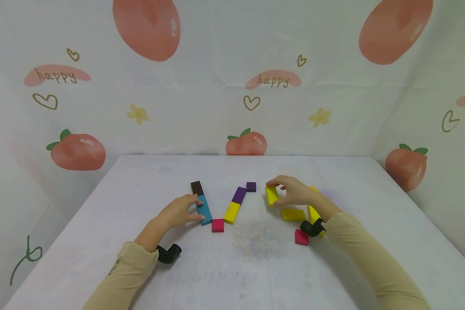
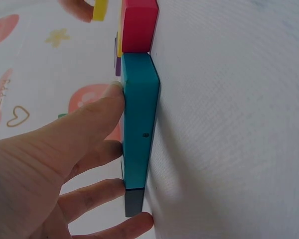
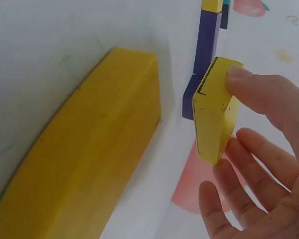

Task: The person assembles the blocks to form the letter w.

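Observation:
My left hand (image 1: 179,211) rests its thumb and fingertips on a blue block (image 1: 205,211), which lies end to end with a dark brown block (image 1: 196,188). A small red block (image 1: 218,225) adjoins the blue one's near end. From there a yellow block (image 1: 232,212) and a purple block (image 1: 239,195) slant away. Just past them sits a small purple block (image 1: 251,187). Between thumb and fingers, my right hand (image 1: 294,190) pinches another yellow block (image 3: 214,109), tilted in the right wrist view. Whether it touches the table cannot be told.
Right of centre lie a yellow block (image 1: 293,215), longer yellow pieces (image 1: 313,213) partly hidden under the right wrist, and a red block (image 1: 301,237). Black wrist cameras (image 1: 169,254) hang beneath both wrists. A printed cloth (image 1: 201,107) stands behind the white table (image 1: 217,275).

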A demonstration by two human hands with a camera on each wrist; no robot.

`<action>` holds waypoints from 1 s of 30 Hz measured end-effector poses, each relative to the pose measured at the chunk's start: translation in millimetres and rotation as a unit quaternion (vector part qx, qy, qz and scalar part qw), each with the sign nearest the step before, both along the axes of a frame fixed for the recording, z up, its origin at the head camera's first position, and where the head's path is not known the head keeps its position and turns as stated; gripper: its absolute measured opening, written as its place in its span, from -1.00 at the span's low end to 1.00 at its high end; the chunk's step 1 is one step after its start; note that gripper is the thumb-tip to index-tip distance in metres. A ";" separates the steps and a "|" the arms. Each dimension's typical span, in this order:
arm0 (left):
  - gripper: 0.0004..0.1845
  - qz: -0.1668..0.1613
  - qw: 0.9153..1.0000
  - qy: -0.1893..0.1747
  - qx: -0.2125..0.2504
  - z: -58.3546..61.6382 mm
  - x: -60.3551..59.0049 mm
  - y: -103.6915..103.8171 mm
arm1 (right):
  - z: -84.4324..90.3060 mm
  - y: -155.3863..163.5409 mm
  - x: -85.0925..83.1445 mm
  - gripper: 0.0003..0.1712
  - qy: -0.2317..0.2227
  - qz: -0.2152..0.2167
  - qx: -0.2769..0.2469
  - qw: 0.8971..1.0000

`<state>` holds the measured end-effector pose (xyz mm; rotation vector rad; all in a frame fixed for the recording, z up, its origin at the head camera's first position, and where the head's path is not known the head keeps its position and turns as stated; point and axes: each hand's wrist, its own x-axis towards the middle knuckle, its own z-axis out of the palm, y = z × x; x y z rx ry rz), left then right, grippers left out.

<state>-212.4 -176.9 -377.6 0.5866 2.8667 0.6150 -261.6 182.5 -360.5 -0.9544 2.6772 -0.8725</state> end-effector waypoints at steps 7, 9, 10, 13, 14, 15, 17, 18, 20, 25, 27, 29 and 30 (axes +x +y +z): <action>-0.53 -0.002 1.000 0.004 0.001 -0.8 -0.5 -0.3 | -2.1 -4.3 -5.0 -0.37 0.001 0.014 0.012 1.000; -0.53 -0.002 1.000 0.004 0.001 -0.8 -0.6 -0.3 | -3.1 -5.7 -6.3 -0.37 0.003 0.017 0.017 1.000; -0.53 -0.002 1.000 0.004 0.001 -0.9 -0.6 -0.3 | -3.7 -6.5 -6.9 -0.37 0.004 0.019 0.019 1.000; -0.53 -0.001 1.000 0.005 0.001 -0.9 -0.6 -0.2 | -3.6 -8.5 -8.2 -0.38 0.004 0.024 0.020 1.000; -0.53 -0.001 1.000 0.004 0.001 -0.9 -0.6 -0.2 | -3.5 -9.2 -8.6 -0.38 0.004 0.026 0.020 0.999; -0.53 -0.001 1.000 0.004 0.001 -0.9 -0.6 -0.2 | -3.3 -9.9 -8.8 -0.38 0.005 0.029 0.019 0.999; -0.53 -0.001 1.000 0.004 0.001 -0.5 -0.4 -0.1 | -2.7 -11.8 -9.3 -0.39 0.004 0.035 0.020 0.999; -0.53 -0.001 1.000 0.004 0.001 -0.2 -0.3 0.0 | -2.5 -12.7 -9.7 -0.38 0.001 0.036 0.020 0.999; -0.54 -0.002 1.000 0.004 0.000 0.2 -0.1 0.2 | -2.7 -14.5 -10.5 -0.39 -0.005 0.040 0.020 0.999; -0.53 -0.004 1.000 0.004 -0.002 1.0 0.0 0.3 | -2.1 -18.2 -11.7 -0.39 -0.008 0.048 0.028 0.998; -0.53 -0.004 1.000 0.005 -0.003 0.9 -0.1 0.3 | -2.2 -19.0 -12.4 -0.40 -0.008 0.049 0.032 0.998; -0.53 -0.004 1.000 0.005 -0.004 0.5 -0.3 0.1 | -2.3 -19.3 -13.3 -0.40 -0.015 0.047 0.035 0.998; -0.53 -0.004 1.000 0.006 -0.005 0.3 -0.3 0.1 | -2.4 -19.4 -13.6 -0.39 -0.018 0.046 0.036 0.998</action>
